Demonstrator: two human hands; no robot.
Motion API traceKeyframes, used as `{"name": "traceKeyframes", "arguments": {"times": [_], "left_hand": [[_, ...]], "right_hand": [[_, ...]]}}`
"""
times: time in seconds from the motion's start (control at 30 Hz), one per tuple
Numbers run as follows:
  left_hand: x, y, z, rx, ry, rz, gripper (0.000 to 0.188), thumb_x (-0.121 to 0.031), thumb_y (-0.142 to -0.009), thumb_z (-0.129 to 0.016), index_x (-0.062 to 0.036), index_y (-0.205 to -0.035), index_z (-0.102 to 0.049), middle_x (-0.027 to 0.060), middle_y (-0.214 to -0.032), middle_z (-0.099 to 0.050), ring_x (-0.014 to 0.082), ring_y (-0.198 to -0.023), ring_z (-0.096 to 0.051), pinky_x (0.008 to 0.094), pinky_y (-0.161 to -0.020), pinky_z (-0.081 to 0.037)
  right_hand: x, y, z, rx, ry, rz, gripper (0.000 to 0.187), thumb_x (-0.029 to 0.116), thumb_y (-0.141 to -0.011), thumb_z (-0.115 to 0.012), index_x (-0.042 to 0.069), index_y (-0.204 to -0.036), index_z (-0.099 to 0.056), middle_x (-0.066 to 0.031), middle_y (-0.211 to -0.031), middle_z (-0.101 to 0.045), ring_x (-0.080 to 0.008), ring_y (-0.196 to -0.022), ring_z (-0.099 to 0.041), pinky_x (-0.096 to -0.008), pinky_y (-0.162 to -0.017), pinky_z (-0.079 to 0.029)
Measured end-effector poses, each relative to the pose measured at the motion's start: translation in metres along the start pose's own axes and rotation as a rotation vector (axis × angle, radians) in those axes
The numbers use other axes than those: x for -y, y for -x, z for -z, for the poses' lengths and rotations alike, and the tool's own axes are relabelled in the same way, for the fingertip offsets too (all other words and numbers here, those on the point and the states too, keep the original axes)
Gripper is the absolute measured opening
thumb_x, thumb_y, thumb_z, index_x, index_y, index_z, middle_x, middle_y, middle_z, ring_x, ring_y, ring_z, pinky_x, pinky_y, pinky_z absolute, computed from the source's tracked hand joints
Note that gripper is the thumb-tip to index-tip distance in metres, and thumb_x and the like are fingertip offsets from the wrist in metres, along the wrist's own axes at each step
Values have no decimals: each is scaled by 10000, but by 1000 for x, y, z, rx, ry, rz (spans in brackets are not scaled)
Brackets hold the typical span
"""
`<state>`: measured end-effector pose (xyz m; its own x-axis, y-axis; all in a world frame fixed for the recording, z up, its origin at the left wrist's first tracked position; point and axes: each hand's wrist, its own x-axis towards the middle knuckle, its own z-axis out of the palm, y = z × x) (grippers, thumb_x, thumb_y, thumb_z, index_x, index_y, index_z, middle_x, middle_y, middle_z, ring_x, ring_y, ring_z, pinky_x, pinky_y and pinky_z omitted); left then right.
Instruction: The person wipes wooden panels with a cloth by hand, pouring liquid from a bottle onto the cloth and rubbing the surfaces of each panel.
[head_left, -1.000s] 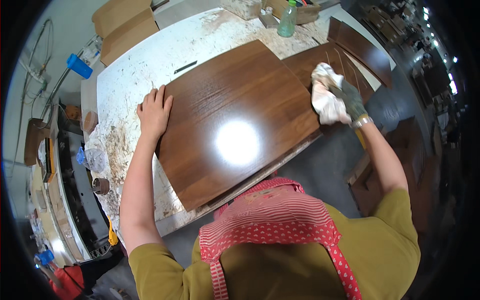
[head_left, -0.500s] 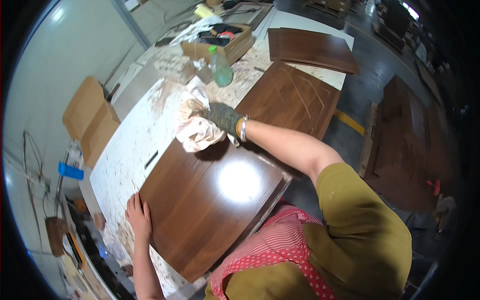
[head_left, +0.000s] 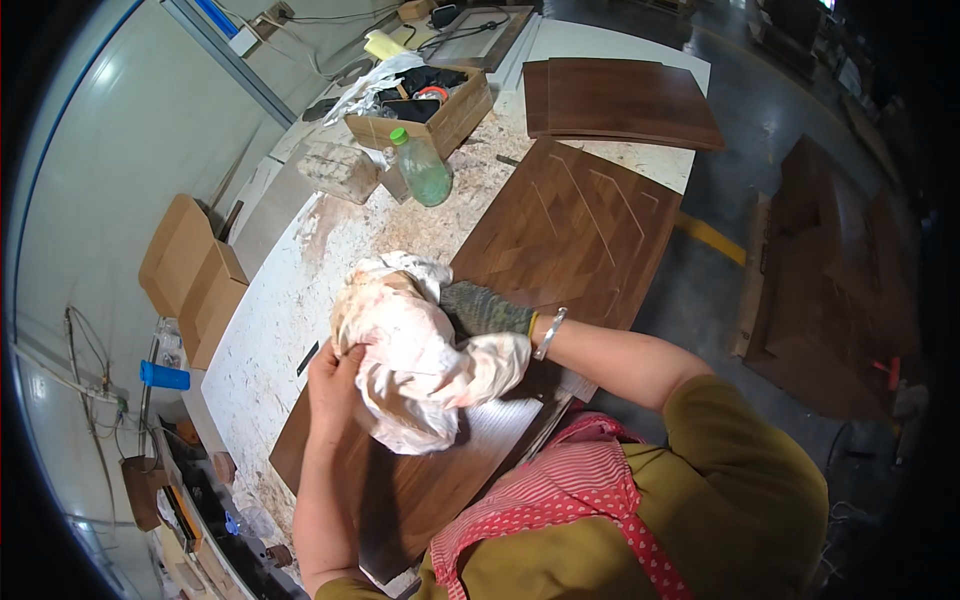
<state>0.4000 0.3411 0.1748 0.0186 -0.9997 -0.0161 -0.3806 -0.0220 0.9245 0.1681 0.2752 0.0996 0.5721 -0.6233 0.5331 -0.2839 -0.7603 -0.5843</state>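
A stained white rag (head_left: 405,350) is bunched up above a dark brown wooden panel (head_left: 440,500) in front of me. My right hand (head_left: 487,311), in a grey-green knit glove, grips the rag from its right side; its fingertips are hidden behind the folds. At the rag's left edge, my bare left hand (head_left: 335,385) pinches the cloth between thumb and fingers. Just beyond lies a second brown panel (head_left: 570,235) with angled light lines on its face.
Farther back stand a green-capped bottle (head_left: 424,170), a wrapped block (head_left: 338,172) and a cardboard box (head_left: 465,108) of odds and ends. More brown panels (head_left: 625,100) are stacked at the far right of the speckled white table (head_left: 265,300). An open carton (head_left: 195,275) sits at left.
My left hand has left the near panel's left edge and taken hold of the rag. My right hand has brought the rag nearer to me, over the panel.
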Motion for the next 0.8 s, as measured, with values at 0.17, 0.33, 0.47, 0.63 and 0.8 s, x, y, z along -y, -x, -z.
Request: {"name": "traceKeyframes", "arguments": {"times": [0.17, 0.33, 0.47, 0.63, 0.8], "left_hand": [[-25, -24, 22, -99, -363, -8, 185, -117, -875, -596, 31, -981, -629, 60, -808, -660, 102, -712, -586, 255, -642, -473], [-86, -38, -45, 151, 136, 126, 238, -170, -901, -586, 33, -1021, -618, 36, -828, -657, 81, -704, -573, 236, -644, -471], [-87, -60, -80, 221, 179, 115, 266, -156, -913, -557, 19, -1113, -578, 70, -967, -650, 102, -815, -612, 238, -723, -494], [-56, -104, -107, 647, 500, 338, 333, -216, -893, -574, 7, -1140, -558, 83, -1050, -640, 143, -921, -616, 283, -848, -483], [26, -239, -103, 67, 166, 174, 332, -249, -857, -614, -57, -1117, -535, 48, -943, -590, 141, -835, -558, 266, -750, -451]], "right_hand": [[-26, 26, 63, 11, -392, -176, 522, 256, -838, -636, 32, -1277, -463, -150, -1238, -532, -254, -1100, -543, -329, -948, -437], [-15, 14, 64, -36, -519, -221, 794, 497, -794, -645, 53, -1376, -335, -175, -1310, -472, -310, -1170, -491, -316, -993, -398], [-18, 30, 70, 212, -734, -179, 582, 320, -890, -553, 22, -1357, -376, -115, -1359, -430, -193, -1272, -366, -317, -1066, -291], [-11, 55, 62, -83, -1236, -354, 414, 206, -960, -444, 15, -1327, -419, -77, -1303, -484, -154, -1161, -489, -282, -994, -385], [-33, 92, 72, -219, -1304, -539, 420, 202, -955, -455, 21, -1332, -412, -74, -1295, -492, -154, -1157, -492, -283, -995, -385]]}}
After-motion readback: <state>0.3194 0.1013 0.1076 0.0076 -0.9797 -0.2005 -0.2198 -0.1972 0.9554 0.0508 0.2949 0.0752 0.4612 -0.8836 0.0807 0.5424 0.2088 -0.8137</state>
